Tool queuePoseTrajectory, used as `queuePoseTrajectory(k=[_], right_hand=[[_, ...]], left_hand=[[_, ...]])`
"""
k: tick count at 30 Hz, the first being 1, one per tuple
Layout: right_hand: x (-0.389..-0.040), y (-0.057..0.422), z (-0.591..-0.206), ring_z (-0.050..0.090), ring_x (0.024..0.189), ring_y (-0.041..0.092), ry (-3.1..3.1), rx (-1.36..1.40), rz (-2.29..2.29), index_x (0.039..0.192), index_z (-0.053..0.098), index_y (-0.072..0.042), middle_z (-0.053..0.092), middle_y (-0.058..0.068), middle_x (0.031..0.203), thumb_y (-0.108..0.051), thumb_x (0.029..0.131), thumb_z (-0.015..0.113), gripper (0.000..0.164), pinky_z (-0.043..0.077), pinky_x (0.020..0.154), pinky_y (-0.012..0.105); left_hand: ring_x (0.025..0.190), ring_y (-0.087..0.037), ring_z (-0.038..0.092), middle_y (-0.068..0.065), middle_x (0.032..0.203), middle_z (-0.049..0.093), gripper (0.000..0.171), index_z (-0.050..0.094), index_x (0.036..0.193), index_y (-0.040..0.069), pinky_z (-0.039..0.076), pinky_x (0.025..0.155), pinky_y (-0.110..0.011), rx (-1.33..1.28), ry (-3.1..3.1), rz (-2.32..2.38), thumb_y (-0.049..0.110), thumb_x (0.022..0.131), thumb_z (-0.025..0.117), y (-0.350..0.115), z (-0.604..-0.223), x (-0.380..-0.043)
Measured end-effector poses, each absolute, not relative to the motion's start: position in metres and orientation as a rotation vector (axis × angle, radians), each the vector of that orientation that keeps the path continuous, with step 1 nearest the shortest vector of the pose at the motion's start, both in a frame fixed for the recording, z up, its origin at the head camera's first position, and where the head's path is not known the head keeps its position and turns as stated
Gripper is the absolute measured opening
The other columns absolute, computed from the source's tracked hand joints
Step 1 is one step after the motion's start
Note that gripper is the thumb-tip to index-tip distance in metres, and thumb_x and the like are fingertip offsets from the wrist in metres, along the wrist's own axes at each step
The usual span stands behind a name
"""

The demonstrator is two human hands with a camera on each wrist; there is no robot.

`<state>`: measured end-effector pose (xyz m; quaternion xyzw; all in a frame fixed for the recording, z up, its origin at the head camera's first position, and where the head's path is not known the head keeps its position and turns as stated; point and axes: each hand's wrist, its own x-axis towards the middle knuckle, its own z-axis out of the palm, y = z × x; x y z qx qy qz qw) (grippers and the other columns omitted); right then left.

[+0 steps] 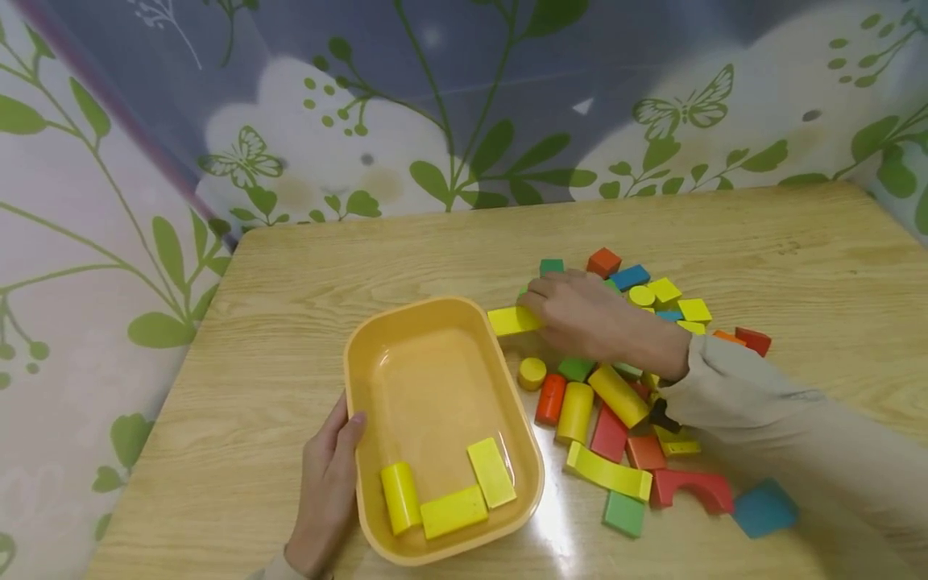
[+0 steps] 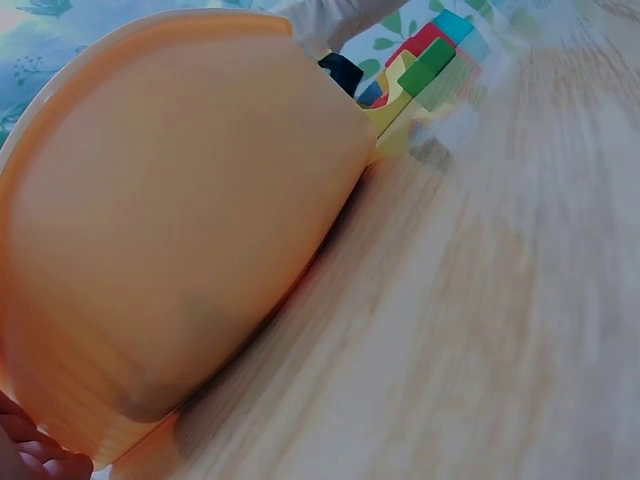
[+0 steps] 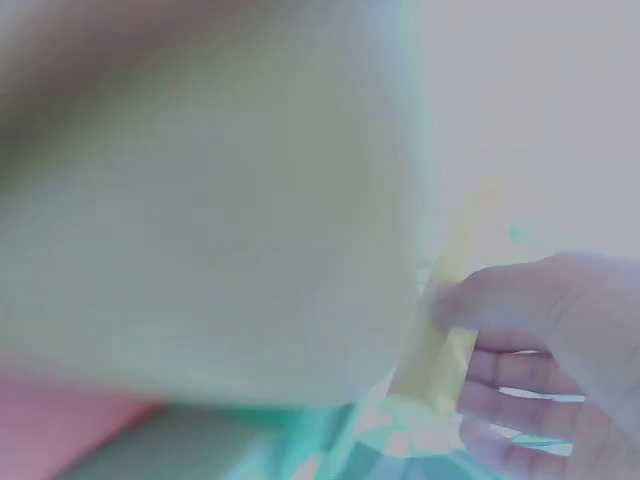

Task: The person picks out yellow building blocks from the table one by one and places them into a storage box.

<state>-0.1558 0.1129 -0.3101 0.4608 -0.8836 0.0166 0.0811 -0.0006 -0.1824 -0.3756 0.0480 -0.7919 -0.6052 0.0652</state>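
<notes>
Bench (image 1: 290,362) of pale wood grain, set against a wall (image 1: 304,121) patterned with leaves and butterflies. Loose blocks crowd the bench right of the tray. Near the tray's right rim: short yellow cylinder (image 1: 532,374), red cylinder (image 1: 551,399), longer yellow cylinder (image 1: 577,412). Nearer the wearer: curved yellow block (image 1: 607,471), a green block (image 1: 623,514) just below it, red arch (image 1: 694,490), blue block (image 1: 765,508) at the arch's right end. Far side of the heap: red cube (image 1: 603,263), blue bar (image 1: 630,277). Right hand (image 1: 580,314) and its sleeve (image 1: 783,435) lie across the middle of the heap and hide part of it.

Container: orange tray (image 1: 444,304), rounded corners, on the bench. Three yellow pieces inside, all at the near end: upright-lying cylinder (image 1: 401,497) at left, flat block (image 1: 453,511) in the middle, second flat block (image 1: 491,473) at right.

Left hand (image 1: 329,467) grips the tray's left side, thumb at the rim. Right hand pinches a yellow bar (image 1: 512,321), its end at the tray's upper right rim; contact there cannot be told.
</notes>
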Motion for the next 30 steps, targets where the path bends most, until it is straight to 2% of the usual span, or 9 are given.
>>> queuePoseTrajectory(k=[4,9,11,14,19,25,30], right_hand=[[-0.151,0.106,-0.295,0.061,0.085,0.028,-2.604,1.317,0.061,0.102,0.070,-0.001,0.068,0.011,0.093,-0.009,0.080,0.075,0.023,0.055,0.069,0.038],[-0.147,0.096,-0.283,0.059,0.080,0.029,-2.600,1.205,-0.034,0.097,0.070,0.000,0.070,0.012,0.090,-0.006,0.085,0.070,0.013,0.055,0.065,0.035],[-0.147,0.095,-0.277,0.059,0.082,0.030,-2.676,1.122,0.029,0.101,0.070,-0.001,0.070,0.012,0.092,-0.007,0.086,0.070,0.016,0.055,0.062,0.036],[-0.145,0.090,-0.269,0.060,0.091,0.030,-2.793,1.065,0.258,0.112,0.069,-0.003,0.070,0.011,0.103,-0.012,0.084,0.075,0.030,0.055,0.069,0.039],[-0.127,0.066,-0.271,0.061,0.095,0.025,-2.789,1.306,0.492,0.119,0.067,-0.004,0.069,0.009,0.111,-0.016,0.084,0.076,0.038,0.055,0.075,0.035],[-0.100,0.029,-0.292,0.058,0.087,0.018,-2.761,1.595,0.361,0.100,0.071,-0.010,0.068,0.001,0.095,-0.016,0.087,0.072,0.015,0.053,0.071,0.030],[-0.090,0.006,-0.310,0.056,0.081,0.016,-2.752,1.718,0.149,0.096,0.071,-0.013,0.065,-0.001,0.087,-0.016,0.087,0.070,0.010,0.052,0.064,0.028]], left_hand=[[0.123,-0.020,0.052,-0.010,0.144,0.046,0.044,0.038,0.147,0.007,0.047,0.093,-0.019,0.177,-2.394,-1.822,0.018,0.105,0.038,-0.183,-0.375,0.000],[0.122,-0.019,0.053,-0.009,0.143,0.047,0.043,0.040,0.147,0.006,0.048,0.092,-0.020,0.196,-2.397,-1.812,0.016,0.105,0.038,-0.183,-0.375,0.000],[0.125,-0.018,0.051,-0.008,0.145,0.045,0.043,0.039,0.147,0.005,0.046,0.094,-0.020,0.181,-2.391,-1.826,0.016,0.105,0.037,-0.183,-0.375,-0.001],[0.126,-0.018,0.049,-0.009,0.146,0.044,0.043,0.038,0.147,0.005,0.045,0.095,-0.019,0.175,-2.393,-1.826,0.016,0.105,0.037,-0.182,-0.375,-0.002],[0.124,-0.019,0.051,-0.011,0.144,0.046,0.043,0.039,0.147,0.006,0.046,0.093,-0.019,0.183,-2.408,-1.791,0.017,0.105,0.038,-0.183,-0.374,0.000],[0.125,-0.020,0.050,-0.010,0.146,0.044,0.044,0.038,0.148,0.006,0.047,0.095,-0.024,0.183,-2.431,-1.783,0.018,0.105,0.037,-0.183,-0.373,0.000],[0.128,-0.021,0.047,-0.010,0.147,0.043,0.044,0.038,0.148,0.007,0.044,0.097,-0.023,0.187,-2.448,-1.769,0.019,0.105,0.037,-0.183,-0.373,0.000]])
